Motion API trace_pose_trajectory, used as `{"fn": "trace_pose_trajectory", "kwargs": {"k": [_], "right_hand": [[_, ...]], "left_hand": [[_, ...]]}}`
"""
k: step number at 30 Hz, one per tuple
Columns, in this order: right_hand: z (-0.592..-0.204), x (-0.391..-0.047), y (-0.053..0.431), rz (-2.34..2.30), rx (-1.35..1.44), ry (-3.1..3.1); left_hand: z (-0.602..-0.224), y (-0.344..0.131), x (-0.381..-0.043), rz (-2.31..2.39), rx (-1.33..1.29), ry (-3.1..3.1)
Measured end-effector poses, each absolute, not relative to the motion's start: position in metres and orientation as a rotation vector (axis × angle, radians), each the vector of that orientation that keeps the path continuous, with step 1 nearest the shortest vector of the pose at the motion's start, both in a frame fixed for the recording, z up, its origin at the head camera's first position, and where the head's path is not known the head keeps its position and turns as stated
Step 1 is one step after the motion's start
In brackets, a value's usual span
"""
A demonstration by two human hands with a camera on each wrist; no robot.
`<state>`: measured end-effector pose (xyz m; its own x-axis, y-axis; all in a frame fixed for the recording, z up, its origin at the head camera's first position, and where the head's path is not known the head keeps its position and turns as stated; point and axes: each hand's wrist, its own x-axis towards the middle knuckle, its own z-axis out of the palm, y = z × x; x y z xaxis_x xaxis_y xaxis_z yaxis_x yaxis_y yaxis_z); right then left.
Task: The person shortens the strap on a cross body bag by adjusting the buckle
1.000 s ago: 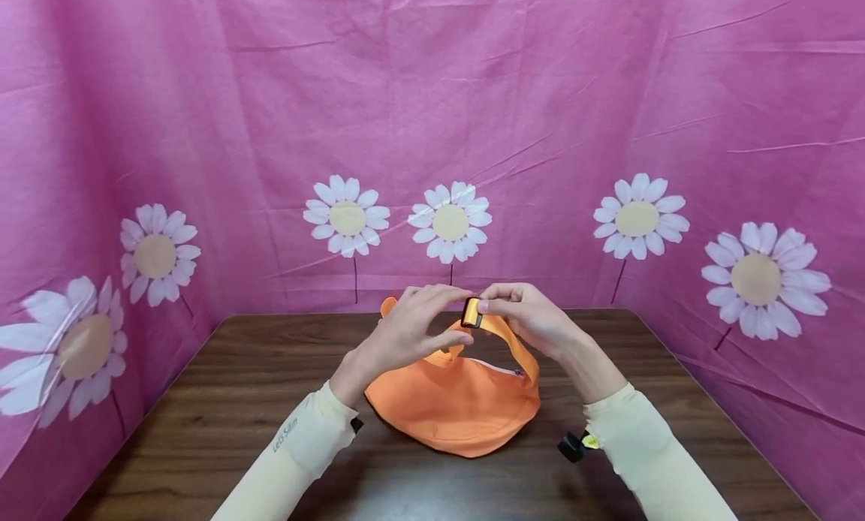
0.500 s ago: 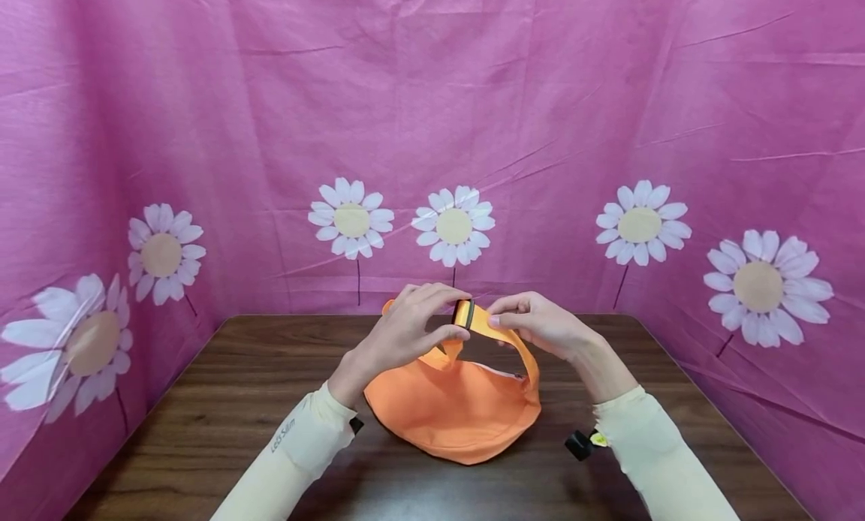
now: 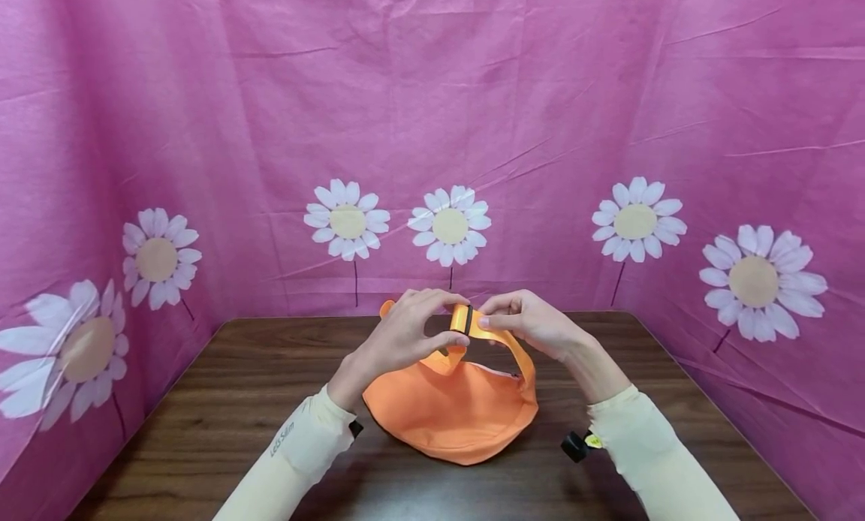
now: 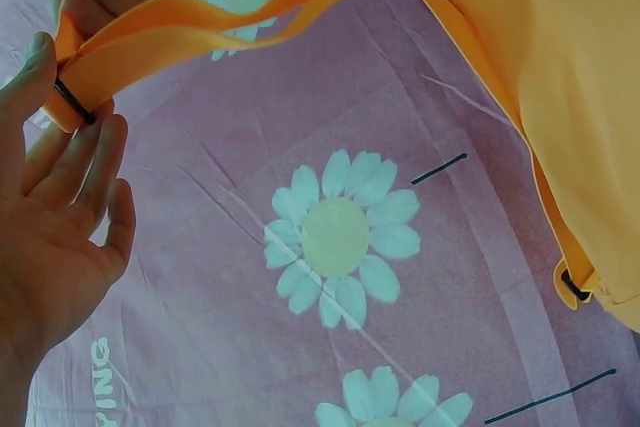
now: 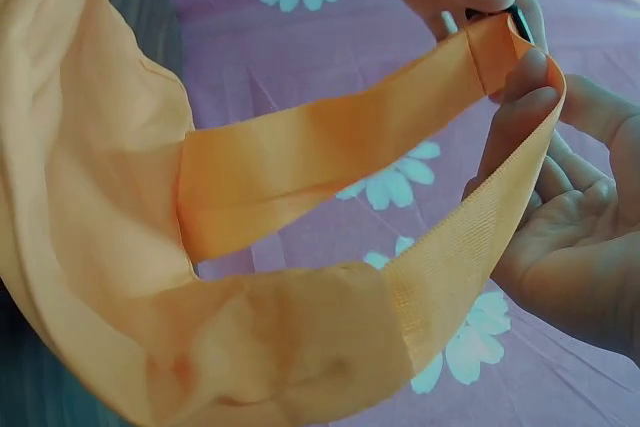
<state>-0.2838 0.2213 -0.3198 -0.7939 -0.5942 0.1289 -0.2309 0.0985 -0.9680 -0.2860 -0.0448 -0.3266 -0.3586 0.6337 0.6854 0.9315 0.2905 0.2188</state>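
An orange fabric bag [image 3: 453, 412] with a zipper lies on the table, its strap [image 3: 522, 356] raised in a loop above it. My left hand [image 3: 402, 333] pinches the strap's black slider buckle [image 3: 469, 320] between thumb and fingers. Just right of the buckle, my right hand [image 3: 541, 327] pinches the strap between thumb and index finger. The left wrist view shows the buckle [image 4: 75, 102] at the left fingertips with webbing running through it. In the right wrist view the strap [image 5: 480, 207] bends around the right fingers, and the bag body [image 5: 90, 147] fills the left.
The dark wood-grain table [image 3: 223, 401] carries the bag near its middle. A pink cloth [image 3: 432, 93] printed with daisies hangs around the back and sides. A small black device [image 3: 574, 446] sits below the right sleeve.
The right thumb was over the buckle, then shifted right along the strap, and now pinches it close beside the buckle. The buckle has turned and moved slightly left with the left hand.
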Motion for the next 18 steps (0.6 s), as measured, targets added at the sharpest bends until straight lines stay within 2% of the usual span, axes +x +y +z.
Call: {"fn": "trace_pose_trajectory", "kwargs": {"k": [7, 18], "right_hand": [[-0.317, -0.282, 0.219, -1.788, -0.818, 2.050], [-0.321, -0.293, 0.244, -1.726, -0.827, 2.099]], "left_hand": [[-0.326, -0.043, -0.285, -0.861, -1.382, -2.113], [-0.321, -0.057, -0.291, -0.923, -1.297, -2.112]]}}
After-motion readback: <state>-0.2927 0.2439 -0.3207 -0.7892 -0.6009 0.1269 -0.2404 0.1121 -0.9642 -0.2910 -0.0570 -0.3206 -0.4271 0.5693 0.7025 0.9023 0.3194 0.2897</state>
